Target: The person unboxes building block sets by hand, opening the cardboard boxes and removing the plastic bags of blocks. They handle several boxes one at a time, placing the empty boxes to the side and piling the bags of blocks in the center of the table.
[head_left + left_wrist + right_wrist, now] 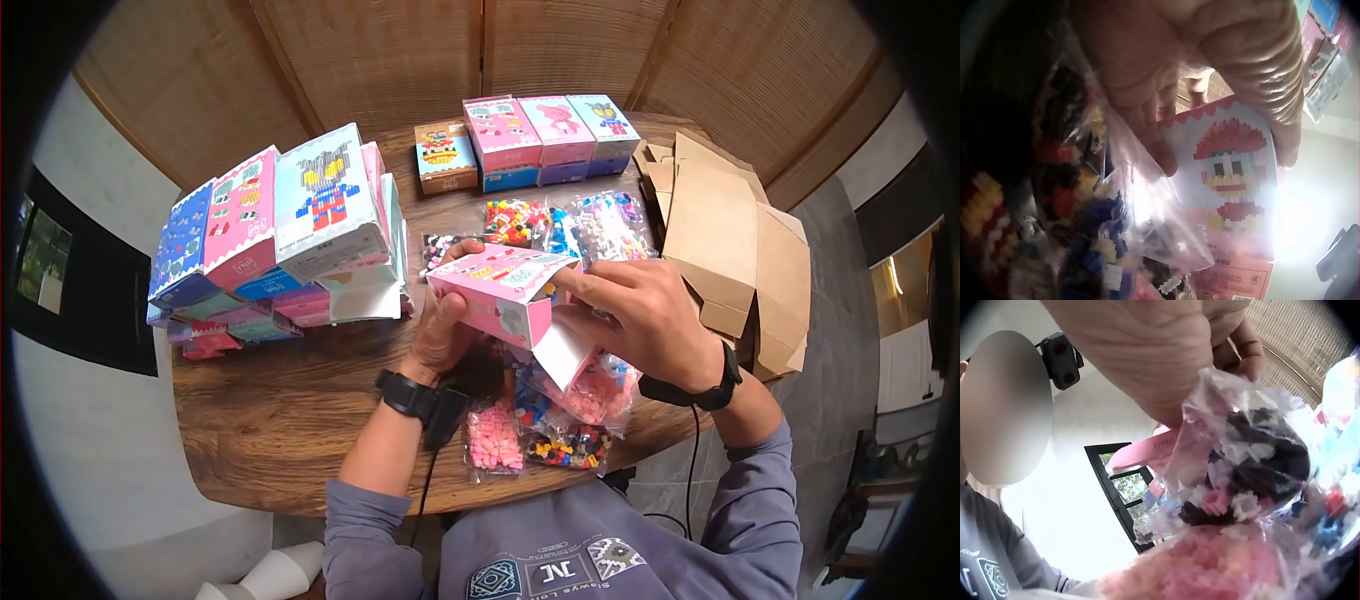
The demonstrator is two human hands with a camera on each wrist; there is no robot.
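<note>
My left hand (pixel 446 335) grips a pink cardboard box (pixel 490 315), with the thumb along its near side. In the left wrist view the same box (pixel 1229 169) shows a brick figure with a red top. A white end flap (pixel 565 350) hangs down from its right end. My right hand (pixel 645 315) is at that end, its fingertips in the mouth of the box, where a bit of yellow shows. What those fingertips hold I cannot tell. Beneath the hands lie clear bags of small bricks, among them a pink bag (pixel 495 437) and a mixed-colour bag (pixel 570 447).
A stack of brick-set boxes (pixel 270 220) stands at the left of the wooden table (pixel 270 420). More boxes (pixel 550 140) line the back. Flattened brown cardboard (pixel 715 230) lies on the right. Further brick bags (pixel 610 225) lie behind the hands.
</note>
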